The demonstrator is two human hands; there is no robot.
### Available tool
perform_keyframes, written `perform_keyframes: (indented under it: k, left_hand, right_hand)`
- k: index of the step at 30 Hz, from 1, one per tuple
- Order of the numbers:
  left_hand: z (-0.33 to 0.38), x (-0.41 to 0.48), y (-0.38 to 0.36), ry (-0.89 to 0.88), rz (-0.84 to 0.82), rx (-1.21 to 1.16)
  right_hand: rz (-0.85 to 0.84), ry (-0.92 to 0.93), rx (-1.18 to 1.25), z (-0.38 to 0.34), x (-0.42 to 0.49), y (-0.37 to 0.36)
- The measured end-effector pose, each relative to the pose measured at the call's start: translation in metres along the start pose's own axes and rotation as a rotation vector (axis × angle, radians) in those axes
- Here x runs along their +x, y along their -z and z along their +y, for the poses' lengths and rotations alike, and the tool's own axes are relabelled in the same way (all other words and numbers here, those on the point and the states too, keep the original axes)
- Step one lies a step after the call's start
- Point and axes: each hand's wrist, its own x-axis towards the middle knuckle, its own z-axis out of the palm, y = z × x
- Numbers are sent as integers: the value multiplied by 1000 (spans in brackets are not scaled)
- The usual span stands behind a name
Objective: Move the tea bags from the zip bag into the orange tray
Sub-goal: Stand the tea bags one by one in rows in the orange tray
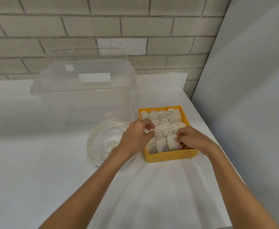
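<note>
- Packing the front row: both hands are at the orange tray (pixel 170 156), which sits on the worktop (pixel 44 171).
- Tea bags (pixel 162 119) stand in tight rows from the tray's far wall almost to its near wall. I'd call it close to full.
- Right hand (pixel 190 138) is at the tray's near-right corner, thumb and fingers pinching one tea bag (pixel 171 142) in the front row.
- Left hand (pixel 135 136) is over the tray's left wall, thumb and forefinger curled round something white. It reads as another tea bag.
- Zip bag (pixel 102 146) lies just left of the tray, partly under the left wrist. There's white stuff inside, so probably a few more to move.
- Clear tub (pixel 86 96) stands behind and left of the tray, not involved.
- Risks:
- Rows are tight, so wedging one more in could pop its neighbours up or over the tray's wall.
- A sideways push could slide the tray on the worktop.
- A hard pinch could tear the paper or snag a string.
- The left forearm could drag the zip bag away from the tray.
</note>
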Motion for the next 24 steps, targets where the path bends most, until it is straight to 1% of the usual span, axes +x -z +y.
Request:
perform_keyframes:
  k: [7,19,21,24]
  left_hand:
    - [-5,-1,0,15,4,19]
    - [-10,-3,1,14,34,-6]
    - [-11,-4,2,19,36,-11]
    - [-14,-6,9,41,46,-31]
  right_hand:
    - [6,-16,-115,-1,4,-8]
    - [36,-4,-207,-4,2,-10]
    - [60,5,-195,-5,-1,-7]
    - [148,34,-95,-12,-4,-1]
